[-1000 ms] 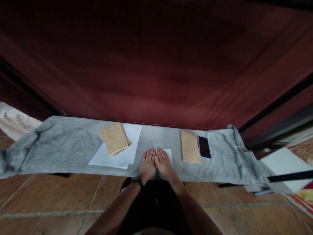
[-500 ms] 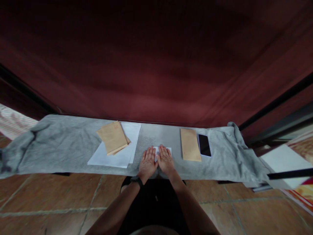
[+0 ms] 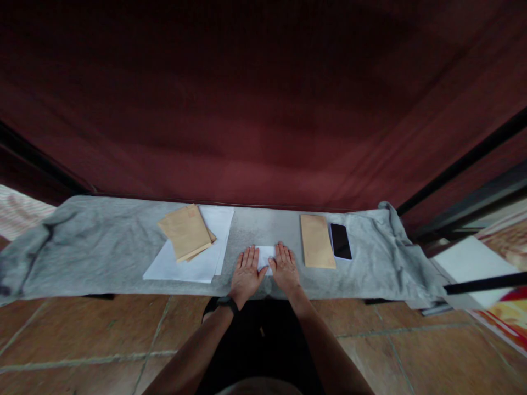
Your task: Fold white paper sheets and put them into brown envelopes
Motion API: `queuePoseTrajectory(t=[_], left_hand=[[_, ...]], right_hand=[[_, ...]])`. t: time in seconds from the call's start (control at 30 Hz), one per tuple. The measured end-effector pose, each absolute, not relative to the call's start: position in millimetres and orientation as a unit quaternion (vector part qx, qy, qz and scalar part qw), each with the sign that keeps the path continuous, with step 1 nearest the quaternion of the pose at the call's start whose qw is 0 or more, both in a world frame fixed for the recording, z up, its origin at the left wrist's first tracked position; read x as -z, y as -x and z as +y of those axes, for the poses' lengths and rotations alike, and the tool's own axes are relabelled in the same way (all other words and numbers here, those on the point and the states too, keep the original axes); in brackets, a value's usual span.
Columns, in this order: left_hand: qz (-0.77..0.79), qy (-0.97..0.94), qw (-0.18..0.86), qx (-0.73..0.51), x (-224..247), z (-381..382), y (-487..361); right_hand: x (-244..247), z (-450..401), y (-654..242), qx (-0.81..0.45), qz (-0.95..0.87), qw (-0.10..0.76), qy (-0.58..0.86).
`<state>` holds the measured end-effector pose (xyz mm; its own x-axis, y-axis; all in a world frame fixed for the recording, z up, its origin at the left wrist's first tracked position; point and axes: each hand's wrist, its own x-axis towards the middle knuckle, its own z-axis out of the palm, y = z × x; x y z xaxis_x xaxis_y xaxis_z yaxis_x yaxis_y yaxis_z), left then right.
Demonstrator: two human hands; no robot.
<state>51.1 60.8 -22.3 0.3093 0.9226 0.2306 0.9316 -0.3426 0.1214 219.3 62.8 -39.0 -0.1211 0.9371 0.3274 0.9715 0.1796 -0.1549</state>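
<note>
A small piece of white paper, apparently folded (image 3: 266, 255), lies on the grey cloth near its front edge. My left hand (image 3: 246, 274) rests flat over the paper's left side, fingers stretched out and pointing away from me. On the right side my right hand (image 3: 285, 270) lies flat in the same way. Both thumbs reach inward over the paper, and its middle shows between the hands. Part of the paper is hidden under my fingers.
Left of my hands, brown envelopes (image 3: 190, 233) lie on white sheets (image 3: 167, 267). To the right are another brown envelope (image 3: 318, 241) and a phone (image 3: 341, 241). The grey cloth (image 3: 111, 247) covers a narrow table against a dark red panel (image 3: 255, 137).
My hands have moved apart, the right one shifting rightward, so more of the white paper shows between them. The view has shifted slightly.
</note>
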Motion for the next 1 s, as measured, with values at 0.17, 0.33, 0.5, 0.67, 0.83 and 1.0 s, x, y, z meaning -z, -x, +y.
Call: queuePoseTrajectory(t=[0.17, 0.33, 0.5, 0.67, 0.83, 1.0], left_hand=[[-0.571, 0.811, 0.022, 0.124, 24, 61, -51], [-0.575, 0.807, 0.027, 0.13, 29, 62, -51], [-0.577, 0.806, 0.025, 0.128, 31, 63, -51], [-0.577, 0.806, 0.025, 0.13, 30, 62, -51], [-0.575, 0.806, 0.023, 0.137, 29, 62, -51], [-0.574, 0.807, 0.013, 0.139, 26, 62, -51]], right_hand=[[45, 60, -224, 0.064, -0.732, 0.192, 0.65], [49, 55, -228, 0.079, -0.722, 0.204, 0.656], [49, 50, -231, 0.09, -0.721, 0.211, 0.654], [50, 43, -232, 0.093, -0.713, 0.222, 0.659], [50, 33, -235, 0.094, -0.713, 0.234, 0.655], [48, 17, -239, 0.094, -0.721, 0.217, 0.652]])
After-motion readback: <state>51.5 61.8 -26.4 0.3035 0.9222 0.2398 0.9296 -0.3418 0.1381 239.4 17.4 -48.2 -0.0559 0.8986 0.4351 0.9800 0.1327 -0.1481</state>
